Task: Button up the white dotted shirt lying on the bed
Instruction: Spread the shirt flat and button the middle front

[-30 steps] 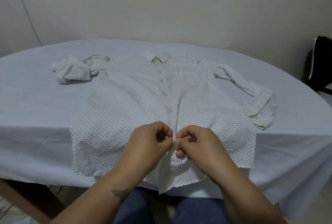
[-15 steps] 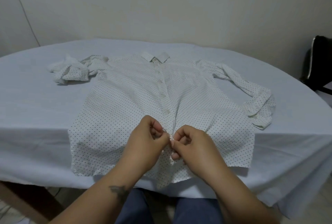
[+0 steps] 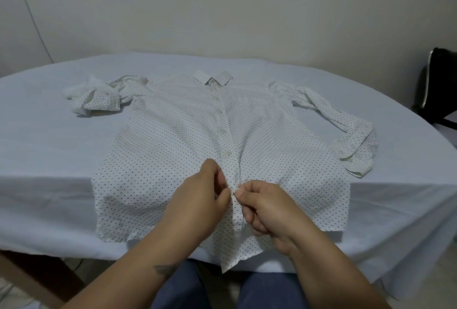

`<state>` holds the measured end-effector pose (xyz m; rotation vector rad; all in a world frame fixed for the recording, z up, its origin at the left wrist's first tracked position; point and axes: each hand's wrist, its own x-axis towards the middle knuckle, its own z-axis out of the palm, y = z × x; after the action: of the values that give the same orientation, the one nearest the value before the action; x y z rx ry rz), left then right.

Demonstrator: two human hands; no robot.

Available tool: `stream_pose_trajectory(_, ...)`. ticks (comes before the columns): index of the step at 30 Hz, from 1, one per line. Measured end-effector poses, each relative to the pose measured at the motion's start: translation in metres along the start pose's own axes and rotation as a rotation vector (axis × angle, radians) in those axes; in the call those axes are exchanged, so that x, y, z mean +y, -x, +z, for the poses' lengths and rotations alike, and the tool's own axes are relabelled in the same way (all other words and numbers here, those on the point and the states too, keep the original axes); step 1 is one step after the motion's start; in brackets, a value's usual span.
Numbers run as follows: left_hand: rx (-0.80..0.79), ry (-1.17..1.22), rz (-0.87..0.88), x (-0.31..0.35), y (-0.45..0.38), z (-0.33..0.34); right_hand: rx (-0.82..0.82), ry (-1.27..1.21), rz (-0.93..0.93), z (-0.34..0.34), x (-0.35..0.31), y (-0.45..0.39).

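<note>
We see a white dotted shirt (image 3: 173,150) lying flat on the bed (image 3: 44,150), front side up. The collar (image 3: 213,77) is at the far end, near the wall (image 3: 247,11). The bottom edge of the shirt hangs over the near side of the bed. 4 buttons are closed down the middle, and the lowest closed button (image 3: 227,153) sits just above our hands.

Our 2 hands are close together at the middle strip of the shirt, low down. The left hand (image 3: 197,207) has its fingers curled and pinches the cloth on its side of the strip. The right hand (image 3: 269,209) pinches the strip on the other side with its thumb and finger. The fingertips of both hands almost touch. We cannot tell if a button is between them, since it is too small to see.

The left sleeve (image 3: 99,97) is bunched up on the bed. The right sleeve (image 3: 346,130) lies bent, with the cuff folded over. A dark chair (image 3: 440,86) stands at the far right. Blue pants (image 3: 188,286) show at the bottom.
</note>
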<state>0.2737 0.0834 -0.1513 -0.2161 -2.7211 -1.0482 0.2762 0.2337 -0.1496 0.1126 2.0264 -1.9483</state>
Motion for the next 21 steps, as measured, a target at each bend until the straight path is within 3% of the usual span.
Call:
stream_pose_trajectory(5,0.102,-0.125,0.138,0.005,-0.007,-0.007,0.149,0.294,-0.167,-0.004,-0.004,-0.003)
stream_pose_trajectory(12,0.034,-0.122,0.309,0.029,-0.045,-0.002,0.313,0.635,-0.46,-0.027,-0.041,-0.024)
stream_pose_trajectory(21,-0.093,-0.237,0.319,0.065,-0.126,0.017,0.374,0.867,-0.379,-0.079,-0.086,-0.075)
